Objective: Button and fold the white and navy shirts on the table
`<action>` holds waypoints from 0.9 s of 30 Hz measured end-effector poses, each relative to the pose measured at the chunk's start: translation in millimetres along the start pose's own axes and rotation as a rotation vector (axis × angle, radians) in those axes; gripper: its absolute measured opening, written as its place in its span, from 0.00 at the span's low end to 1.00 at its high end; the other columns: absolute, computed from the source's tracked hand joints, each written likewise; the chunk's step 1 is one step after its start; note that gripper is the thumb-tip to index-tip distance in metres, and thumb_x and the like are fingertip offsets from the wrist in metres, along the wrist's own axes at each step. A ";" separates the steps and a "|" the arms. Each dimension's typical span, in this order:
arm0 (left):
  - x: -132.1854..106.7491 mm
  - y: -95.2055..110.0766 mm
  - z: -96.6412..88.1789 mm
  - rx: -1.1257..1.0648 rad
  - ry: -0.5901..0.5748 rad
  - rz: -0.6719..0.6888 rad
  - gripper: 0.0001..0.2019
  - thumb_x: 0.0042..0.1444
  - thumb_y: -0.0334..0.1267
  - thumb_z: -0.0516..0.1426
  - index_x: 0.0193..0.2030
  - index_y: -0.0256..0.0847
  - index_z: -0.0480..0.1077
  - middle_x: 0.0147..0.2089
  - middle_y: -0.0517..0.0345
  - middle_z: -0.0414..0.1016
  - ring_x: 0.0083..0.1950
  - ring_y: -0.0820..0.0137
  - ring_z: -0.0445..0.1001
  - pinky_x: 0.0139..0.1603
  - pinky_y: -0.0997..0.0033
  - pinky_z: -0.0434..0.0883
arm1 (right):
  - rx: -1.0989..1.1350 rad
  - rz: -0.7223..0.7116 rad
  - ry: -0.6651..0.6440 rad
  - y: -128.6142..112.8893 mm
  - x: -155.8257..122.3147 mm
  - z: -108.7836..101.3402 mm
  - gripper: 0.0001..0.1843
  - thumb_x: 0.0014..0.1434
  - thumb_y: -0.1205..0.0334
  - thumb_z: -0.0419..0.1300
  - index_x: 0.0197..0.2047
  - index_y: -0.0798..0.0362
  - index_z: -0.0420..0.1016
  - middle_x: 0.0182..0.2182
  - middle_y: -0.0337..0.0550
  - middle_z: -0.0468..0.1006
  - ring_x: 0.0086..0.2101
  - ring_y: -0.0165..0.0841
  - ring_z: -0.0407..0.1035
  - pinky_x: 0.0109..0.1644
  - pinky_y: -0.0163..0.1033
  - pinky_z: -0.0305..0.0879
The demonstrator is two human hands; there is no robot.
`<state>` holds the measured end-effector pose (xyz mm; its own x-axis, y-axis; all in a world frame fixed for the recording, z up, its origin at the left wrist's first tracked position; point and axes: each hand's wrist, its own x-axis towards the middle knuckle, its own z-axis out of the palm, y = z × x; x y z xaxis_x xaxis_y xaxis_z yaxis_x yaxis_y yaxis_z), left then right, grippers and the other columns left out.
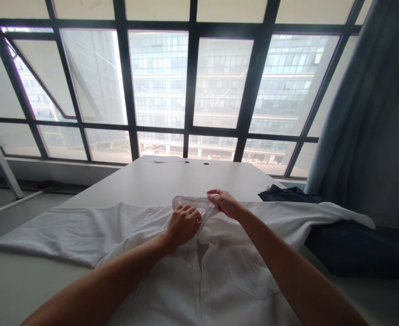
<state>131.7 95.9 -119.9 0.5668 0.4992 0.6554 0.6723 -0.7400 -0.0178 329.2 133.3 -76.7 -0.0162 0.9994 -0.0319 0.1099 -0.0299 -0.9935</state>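
Left hand (185, 221) curled, right hand (225, 203) pinching, both grip the collar (185, 199) of one white shirt (247, 267) on the worktop (172, 179).

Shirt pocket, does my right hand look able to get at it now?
Probably yes: the pocket lies face up, mostly uncovered, though the right hand would first have to let go of the collar and draw back.

Head view, forward-down, over table (172, 179) toward windows (192, 81)

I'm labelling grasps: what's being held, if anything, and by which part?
A white shirt, by its collar: left hand and right hand both grip it there.
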 end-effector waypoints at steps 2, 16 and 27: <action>-0.2 0.3 0.0 -0.006 -0.004 0.022 0.03 0.58 0.31 0.59 0.33 0.41 0.74 0.33 0.55 0.77 0.38 0.63 0.74 0.42 0.63 0.66 | 0.023 0.020 0.025 -0.3 -0.1 1.4 0.16 0.51 0.66 0.64 0.44 0.55 0.73 0.21 0.34 0.68 0.20 0.26 0.60 0.22 0.31 0.58; 4.5 -28.0 -15.5 -0.001 0.161 0.065 0.10 0.68 0.40 0.52 0.46 0.41 0.73 0.48 0.50 0.77 0.49 0.62 0.71 0.49 0.60 0.63 | -0.062 0.099 -0.238 -2.9 -9.3 -4.1 0.16 0.46 0.67 0.64 0.41 0.56 0.77 0.24 0.40 0.76 0.23 0.27 0.66 0.24 0.30 0.59; 2.9 -50.4 -9.7 -0.014 0.030 -0.040 0.09 0.66 0.32 0.51 0.39 0.41 0.72 0.38 0.53 0.76 0.40 0.64 0.73 0.45 0.62 0.67 | -0.601 -0.423 -0.088 -5.4 -7.5 -4.7 0.19 0.53 0.47 0.66 0.32 0.57 0.82 0.34 0.49 0.80 0.33 0.36 0.72 0.37 0.37 0.67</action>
<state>94.8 130.3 -109.8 0.5245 0.5152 0.6779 0.6874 -0.7260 0.0199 333.4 126.1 -70.6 -0.2542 0.9171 0.3070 0.6012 0.3985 -0.6926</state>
